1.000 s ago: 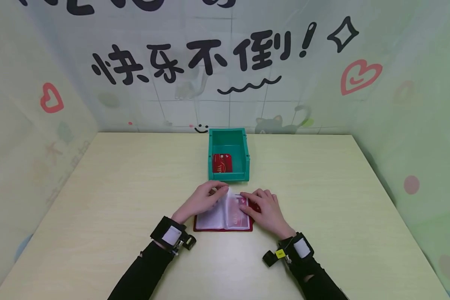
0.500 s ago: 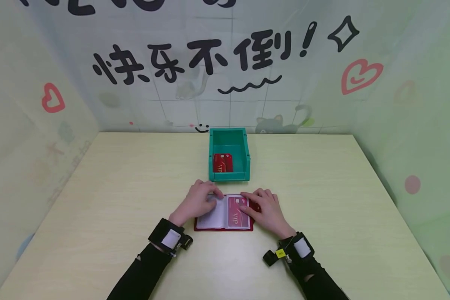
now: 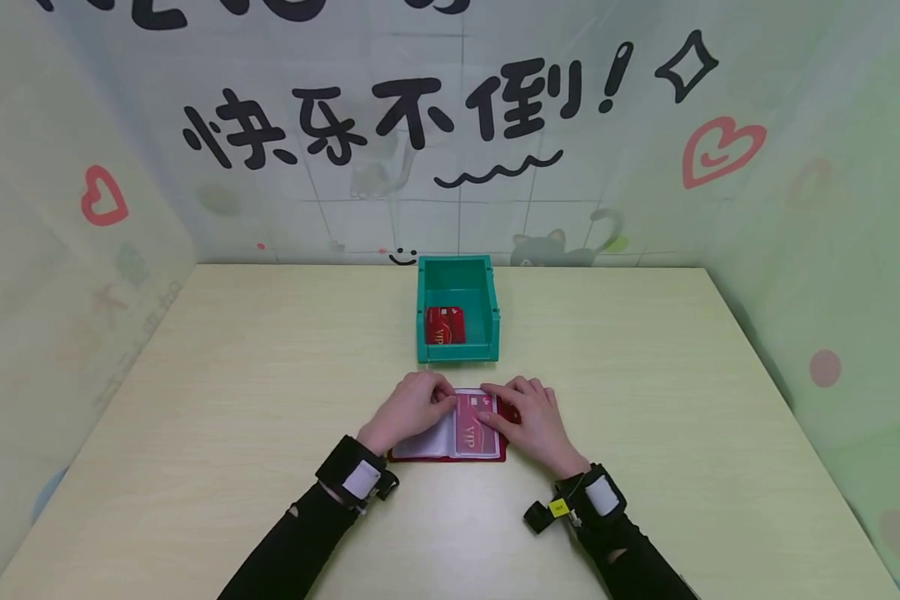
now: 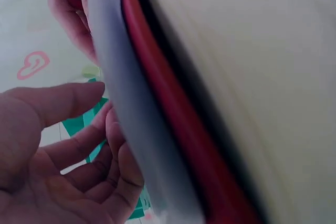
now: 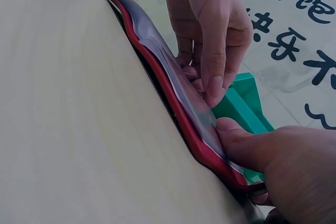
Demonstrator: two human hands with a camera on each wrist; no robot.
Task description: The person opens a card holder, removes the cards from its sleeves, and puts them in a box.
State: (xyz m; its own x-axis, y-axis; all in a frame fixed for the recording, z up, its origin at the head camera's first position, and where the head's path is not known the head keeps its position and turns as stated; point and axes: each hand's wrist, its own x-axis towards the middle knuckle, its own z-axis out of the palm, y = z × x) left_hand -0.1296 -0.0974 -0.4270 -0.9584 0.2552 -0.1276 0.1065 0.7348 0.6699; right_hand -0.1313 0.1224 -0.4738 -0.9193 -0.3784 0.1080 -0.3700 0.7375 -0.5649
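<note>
A red card holder (image 3: 427, 454) lies open on the table, clear sleeves facing up. In its right-hand sleeve lies a pink-red VIP card (image 3: 476, 433). My right hand (image 3: 528, 421) grips the holder's right edge, its thumb (image 5: 236, 137) on top of the sleeve and fingers partly hidden at the cover's edge. My left hand (image 3: 414, 406) is over the upper left page, fingertips at the inner edge of the card's sleeve. In the left wrist view, a small gap shows between the left thumb (image 4: 79, 98) and the bent fingers (image 4: 86, 142).
A green bin (image 3: 457, 354) stands just behind the holder, with a red VIP card (image 3: 446, 327) inside. Printed cloth walls (image 3: 457, 225) enclose the back and sides of the pale wooden table (image 3: 285, 350).
A lifted clear sleeve page has been laid over to the left, uncovering the VIP card. My left hand went left with it, then returned rightward to the card's sleeve. My right hand stayed put.
</note>
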